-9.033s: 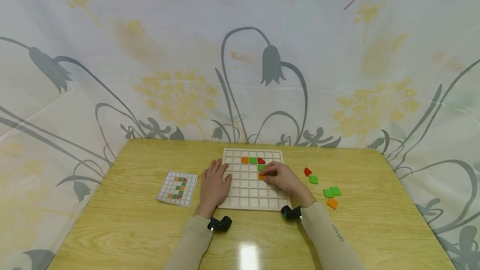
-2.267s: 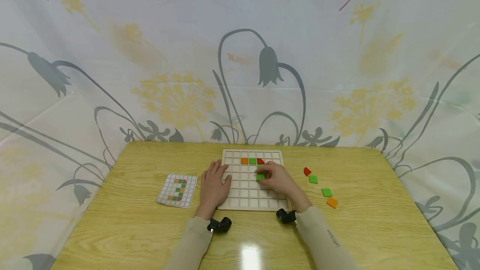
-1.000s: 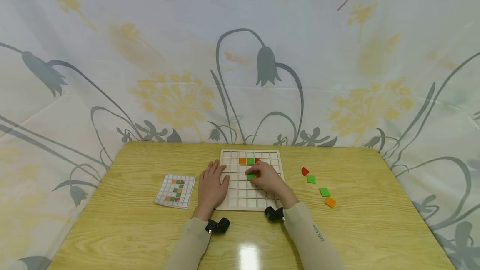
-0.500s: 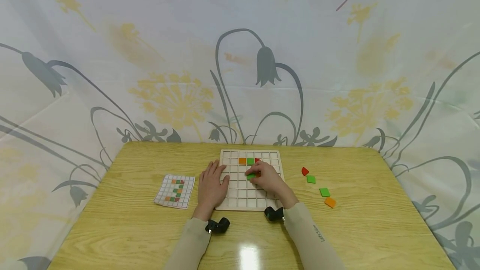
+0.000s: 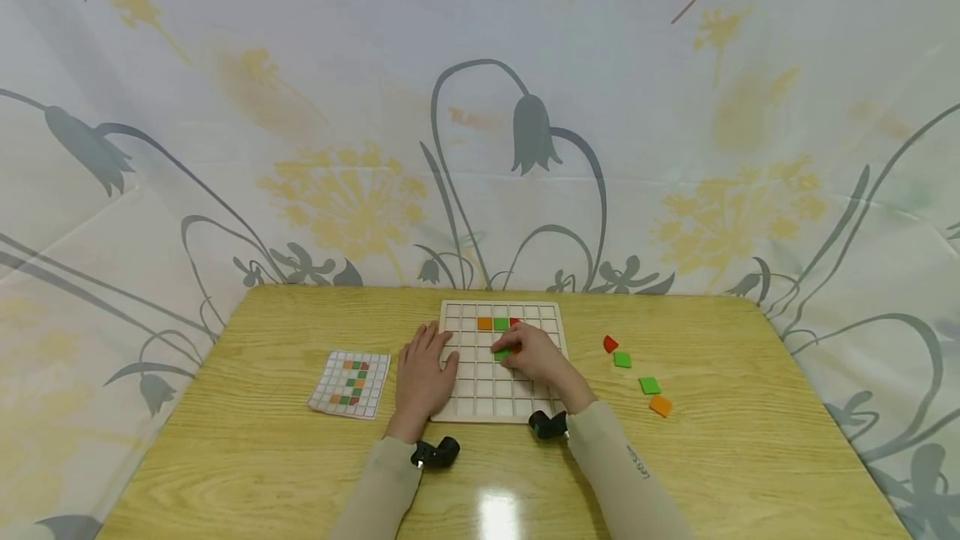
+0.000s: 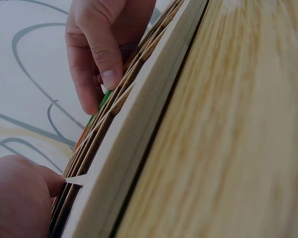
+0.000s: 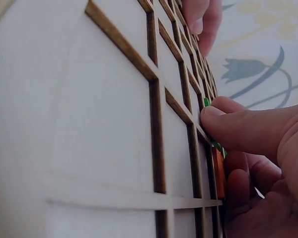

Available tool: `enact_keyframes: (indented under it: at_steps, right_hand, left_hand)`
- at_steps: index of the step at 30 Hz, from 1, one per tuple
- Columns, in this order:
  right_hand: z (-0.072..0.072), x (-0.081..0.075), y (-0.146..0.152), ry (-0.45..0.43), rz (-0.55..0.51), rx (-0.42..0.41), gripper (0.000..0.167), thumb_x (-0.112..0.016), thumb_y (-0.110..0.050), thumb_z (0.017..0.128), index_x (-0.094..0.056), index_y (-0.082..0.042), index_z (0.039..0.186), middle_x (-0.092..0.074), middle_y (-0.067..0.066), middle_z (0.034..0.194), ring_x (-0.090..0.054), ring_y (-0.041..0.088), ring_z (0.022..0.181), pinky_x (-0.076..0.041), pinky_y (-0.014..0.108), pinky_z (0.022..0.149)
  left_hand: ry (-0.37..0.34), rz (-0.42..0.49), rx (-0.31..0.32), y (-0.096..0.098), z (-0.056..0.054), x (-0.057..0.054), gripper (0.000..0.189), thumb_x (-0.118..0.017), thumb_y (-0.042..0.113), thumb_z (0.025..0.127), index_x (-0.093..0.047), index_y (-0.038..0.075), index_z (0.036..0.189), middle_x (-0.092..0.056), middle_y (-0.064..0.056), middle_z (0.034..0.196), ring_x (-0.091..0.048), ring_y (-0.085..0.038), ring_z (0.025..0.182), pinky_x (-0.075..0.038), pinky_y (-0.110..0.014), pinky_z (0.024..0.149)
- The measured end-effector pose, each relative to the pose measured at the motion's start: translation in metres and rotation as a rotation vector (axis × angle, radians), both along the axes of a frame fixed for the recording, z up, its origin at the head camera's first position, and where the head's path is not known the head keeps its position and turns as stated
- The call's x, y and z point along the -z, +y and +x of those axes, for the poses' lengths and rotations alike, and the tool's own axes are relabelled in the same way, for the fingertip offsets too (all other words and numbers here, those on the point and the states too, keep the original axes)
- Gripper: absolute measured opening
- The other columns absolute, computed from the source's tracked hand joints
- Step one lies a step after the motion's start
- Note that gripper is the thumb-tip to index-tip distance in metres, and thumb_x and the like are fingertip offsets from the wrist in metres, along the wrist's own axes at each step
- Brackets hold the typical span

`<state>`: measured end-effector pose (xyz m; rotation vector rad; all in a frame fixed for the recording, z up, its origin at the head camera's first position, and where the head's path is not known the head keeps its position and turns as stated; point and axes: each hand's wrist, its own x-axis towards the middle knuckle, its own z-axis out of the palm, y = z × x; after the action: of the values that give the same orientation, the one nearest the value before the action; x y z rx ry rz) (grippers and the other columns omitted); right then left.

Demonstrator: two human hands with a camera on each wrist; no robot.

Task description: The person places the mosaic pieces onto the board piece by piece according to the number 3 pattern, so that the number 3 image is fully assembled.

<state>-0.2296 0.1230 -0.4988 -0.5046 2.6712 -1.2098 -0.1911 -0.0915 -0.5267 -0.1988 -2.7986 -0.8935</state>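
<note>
On the counter (image 5: 247,465), a pattern card (image 5: 351,384) is lying leftmost. The left hand (image 5: 425,373), grip relaxed, is resting on the left edge of the gridded board (image 5: 486,405). An orange tile (image 5: 485,323), green tile (image 5: 501,323) and red tile (image 5: 514,322) are sitting in one row, while the right hand (image 5: 536,355) is pinching another green tile (image 5: 501,354) further down. Over half seems done; four loose pieces (image 5: 622,360) are lying rightmost, apparently left to place.

Narrow lane over the board (image 5: 483,390), seemingly, between left grip (image 5: 426,369) and right grip (image 5: 536,356).
</note>
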Motion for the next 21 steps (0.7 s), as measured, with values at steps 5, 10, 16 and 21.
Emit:
enact_keyframes:
  at_steps: [5,10,16,21]
  right_hand:
    - [-0.001,0.001,0.003,0.007,-0.017,-0.026,0.019,-0.075,0.001,0.085,-0.079,-0.011,0.1,-0.066,0.002,0.106,-0.061,0.025,0.101,-0.052,0.043,0.089]
    - [-0.005,0.002,0.008,-0.008,-0.061,-0.022,0.022,-0.075,-0.001,0.085,-0.078,-0.011,0.104,-0.069,0.0,0.099,-0.061,0.018,0.087,-0.053,0.036,0.078]
    - [-0.008,0.003,0.016,-0.021,-0.114,-0.034,0.022,-0.071,-0.001,0.088,-0.077,-0.008,0.108,-0.067,0.0,0.091,-0.059,0.015,0.081,-0.052,0.033,0.074]
    - [-0.006,0.0,0.02,-0.046,-0.158,-0.047,0.023,-0.068,-0.002,0.091,-0.075,-0.006,0.113,-0.068,0.003,0.1,-0.062,0.018,0.091,-0.053,0.035,0.078]
  left_hand:
    - [0.012,0.003,0.001,0.0,0.001,0.0,0.04,-0.054,0.028,0.102,-0.059,0.009,0.138,-0.039,-0.015,0.155,-0.028,-0.035,0.146,-0.023,-0.058,0.115]
    - [0.006,0.007,0.001,0.0,0.0,-0.001,0.041,-0.054,0.028,0.102,-0.058,0.01,0.139,-0.039,-0.014,0.155,-0.027,-0.034,0.146,-0.022,-0.057,0.115]
    - [-0.011,0.014,-0.001,0.0,0.001,-0.003,0.042,-0.054,0.028,0.102,-0.058,0.01,0.139,-0.039,-0.014,0.155,-0.026,-0.033,0.147,-0.021,-0.057,0.116]
    - [-0.016,0.014,-0.003,0.0,0.001,-0.002,0.041,-0.054,0.029,0.102,-0.058,0.011,0.14,-0.039,-0.013,0.156,-0.026,-0.033,0.147,-0.021,-0.056,0.116]
